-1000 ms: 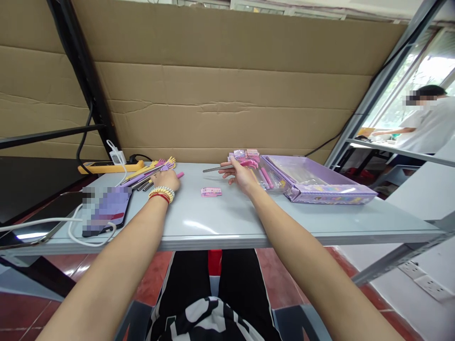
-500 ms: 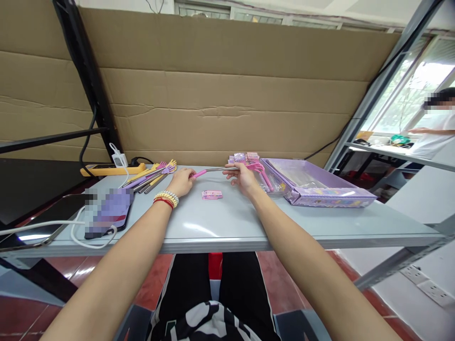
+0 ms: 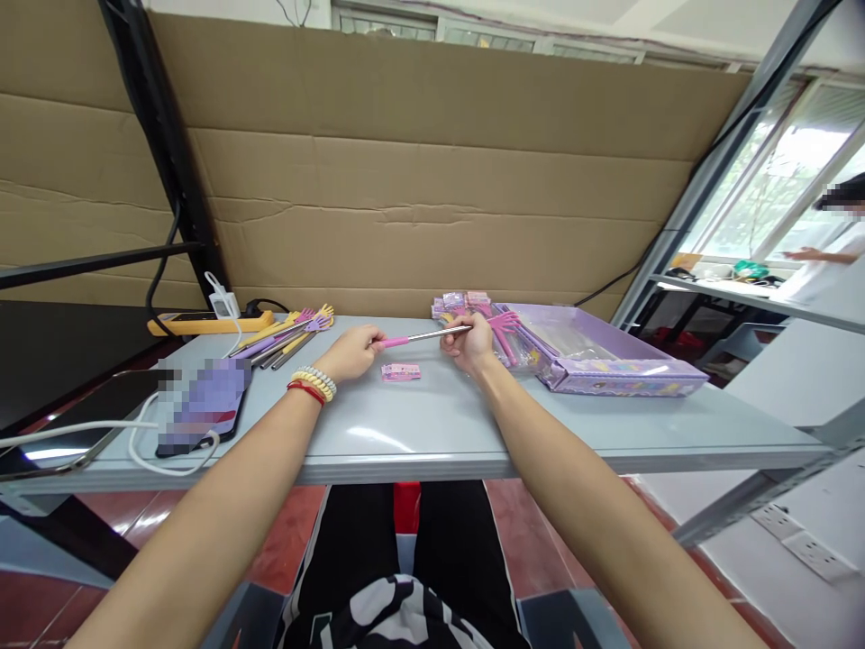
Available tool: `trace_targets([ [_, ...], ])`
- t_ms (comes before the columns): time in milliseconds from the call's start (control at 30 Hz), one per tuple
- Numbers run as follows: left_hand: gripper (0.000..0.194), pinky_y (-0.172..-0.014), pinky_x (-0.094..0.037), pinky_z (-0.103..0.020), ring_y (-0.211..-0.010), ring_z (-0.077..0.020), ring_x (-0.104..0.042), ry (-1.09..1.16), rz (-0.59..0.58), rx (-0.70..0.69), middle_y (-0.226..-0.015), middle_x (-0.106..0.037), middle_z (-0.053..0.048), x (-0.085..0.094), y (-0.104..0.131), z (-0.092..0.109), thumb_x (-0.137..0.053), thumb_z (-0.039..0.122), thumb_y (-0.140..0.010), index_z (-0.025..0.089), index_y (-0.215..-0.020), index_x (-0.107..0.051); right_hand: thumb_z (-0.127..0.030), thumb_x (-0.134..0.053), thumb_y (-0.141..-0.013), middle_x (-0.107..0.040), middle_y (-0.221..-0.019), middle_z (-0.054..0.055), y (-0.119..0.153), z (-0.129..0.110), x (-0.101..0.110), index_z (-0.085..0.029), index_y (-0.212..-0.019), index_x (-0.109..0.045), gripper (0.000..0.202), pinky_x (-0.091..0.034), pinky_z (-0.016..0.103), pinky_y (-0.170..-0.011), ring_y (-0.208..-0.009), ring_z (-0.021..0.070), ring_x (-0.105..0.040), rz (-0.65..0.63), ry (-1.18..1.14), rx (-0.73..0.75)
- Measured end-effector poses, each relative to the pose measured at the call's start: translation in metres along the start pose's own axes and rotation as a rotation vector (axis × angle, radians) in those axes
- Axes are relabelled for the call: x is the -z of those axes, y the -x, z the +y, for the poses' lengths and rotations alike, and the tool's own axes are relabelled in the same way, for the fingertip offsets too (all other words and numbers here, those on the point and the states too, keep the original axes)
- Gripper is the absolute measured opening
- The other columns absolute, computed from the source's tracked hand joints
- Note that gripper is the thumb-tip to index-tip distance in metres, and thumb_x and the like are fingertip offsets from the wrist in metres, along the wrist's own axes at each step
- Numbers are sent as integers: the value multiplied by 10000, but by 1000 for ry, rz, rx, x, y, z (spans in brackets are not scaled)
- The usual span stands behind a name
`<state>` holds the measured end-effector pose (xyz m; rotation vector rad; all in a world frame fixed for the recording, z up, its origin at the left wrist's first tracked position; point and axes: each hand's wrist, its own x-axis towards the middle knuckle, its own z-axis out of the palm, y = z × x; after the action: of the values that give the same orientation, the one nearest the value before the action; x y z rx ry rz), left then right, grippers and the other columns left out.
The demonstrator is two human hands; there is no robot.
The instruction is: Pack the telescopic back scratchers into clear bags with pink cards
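Note:
A telescopic back scratcher (image 3: pixel 427 334) with a pink grip and a metal rod is held level above the table. My left hand (image 3: pixel 352 351) is closed on its pink handle end. Closed round the rod toward the other end is my right hand (image 3: pixel 471 342), with the pink claw-shaped head showing just past it. Below the rod lies a small pink printed packet (image 3: pixel 401 372) on the grey table (image 3: pixel 405 415). Several more back scratchers (image 3: pixel 290 338), yellow, purple and pink, lie in a bunch left of my left hand.
A purple open box (image 3: pixel 622 374) stands at the right, with pink packets (image 3: pixel 463 302) and clear plastic bags beside it. On the left are a phone (image 3: pixel 206 406), a white cable and a yellow power strip (image 3: pixel 195 326). Another person (image 3: pixel 824 261) is at the far right.
Both hands have shifted slightly right with the back scratcher, which now slopes up a little toward my right hand. The small packet stays on the table.

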<state>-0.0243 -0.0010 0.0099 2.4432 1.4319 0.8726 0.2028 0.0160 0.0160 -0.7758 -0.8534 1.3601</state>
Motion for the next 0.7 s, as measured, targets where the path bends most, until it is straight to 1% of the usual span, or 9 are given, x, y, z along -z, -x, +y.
trace_targets([
  [133,270,-698,-420,-285,-792,-189,-567,5,-4,1,-897,-674,-64,-1,2,15,-419,246,-824,164,-903,-664,-253,-344,-742,-414,-319,31,8,4,-10,-194,-472,-460,300,-178,203,-310,-272,111,-308,-72,12,5],
  [233,294,-639,-391,-279,-712,-177,-536,33,-20,-12,-787,-659,-49,-4,4,29,-413,262,-822,154,-877,-681,-269,-342,-750,-399,-309,29,11,7,-15,-200,-461,-453,317,-180,212,-306,-265,116,-301,-150,36,32],
  [300,302,-594,-364,-272,-637,-160,-498,63,-18,-1,-689,-624,-30,-5,5,36,-419,291,-827,150,-852,-684,-280,-347,-759,-394,-307,27,10,8,-15,-201,-462,-456,326,-181,214,-308,-271,119,-310,-185,54,49],
  [367,301,-566,-340,-267,-570,-140,-457,90,-2,-2,-615,-585,-11,-6,4,40,-423,306,-831,150,-817,-680,-289,-350,-780,-419,-324,33,7,5,-13,-192,-480,-484,342,-190,214,-312,-290,125,-347,-177,82,43],
  [433,297,-555,-326,-264,-535,-127,-432,108,27,-20,-581,-566,-1,-7,3,39,-423,307,-834,150,-771,-668,-328,-348,-821,-498,-390,53,4,-1,-10,-174,-529,-539,381,-242,216,-325,-342,133,-426,-146,84,39],
  [500,307,-555,-323,-262,-529,-123,-434,122,38,-30,-569,-565,-2,-7,1,37,-417,312,-838,150,-729,-654,-437,-347,-864,-589,-507,74,3,-9,-5,-165,-594,-580,449,-350,233,-377,-443,146,-527,-129,-1,78],
  [567,328,-547,-319,-259,-528,-126,-442,133,2,-23,-551,-557,-2,-8,1,36,-410,337,-846,151,-721,-649,-587,-356,-859,-616,-577,70,4,-18,0,-180,-623,-572,517,-446,268,-470,-547,165,-591,-139,-159,145],
  [633,359,-537,-312,-255,-527,-125,-445,142,-52,-34,-544,-551,1,-10,2,38,-397,376,-861,155,-719,-641,-680,-374,-829,-561,-531,32,6,-25,5,-203,-602,-518,548,-472,287,-514,-550,160,-581,-167,-315,196],
  [700,387,-531,-305,-253,-527,-122,-442,153,-88,-63,-556,-554,2,-15,4,44,-395,434,-871,163,-698,-612,-701,-368,-833,-436,-444,-20,10,-31,10,-213,-566,-443,562,-433,264,-465,-440,122,-477,-204,-423,227],
])
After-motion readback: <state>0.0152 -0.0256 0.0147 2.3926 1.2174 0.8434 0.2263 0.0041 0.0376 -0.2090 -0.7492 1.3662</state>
